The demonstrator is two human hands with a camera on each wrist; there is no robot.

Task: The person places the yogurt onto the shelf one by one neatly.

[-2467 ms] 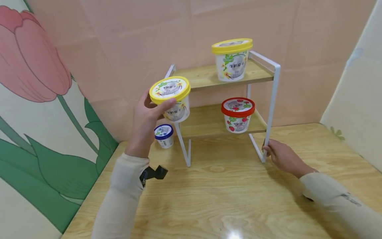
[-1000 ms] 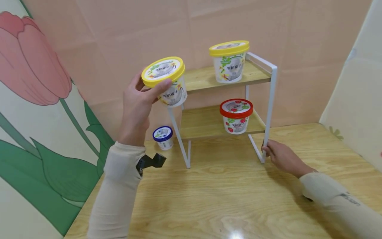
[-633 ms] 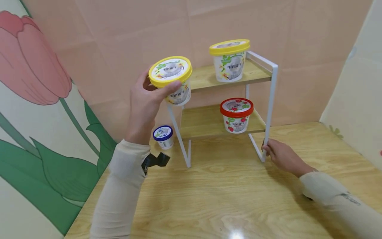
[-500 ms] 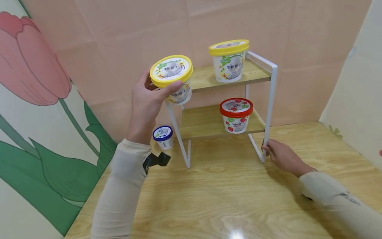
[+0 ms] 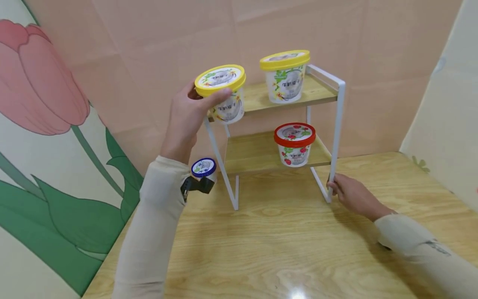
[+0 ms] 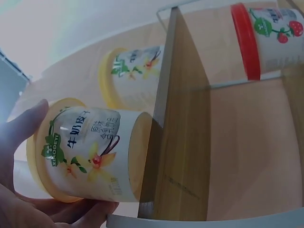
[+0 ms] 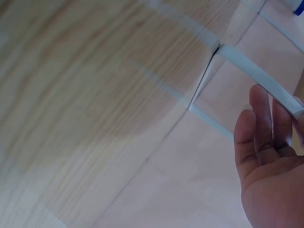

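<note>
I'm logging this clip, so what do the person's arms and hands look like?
The left hand and right hand are ungloved. The left sleeve and right sleeve are pale beige; the left has a black angular device at its wrist end, the right an illegible dark marking.

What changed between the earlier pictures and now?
The left hand raised its yellow tub, slightly rightward, near the top shelf's left end. Nothing was grasped or released. The right hand still grips the rack; red tub, blue tub and other yellow tub stayed.
</note>
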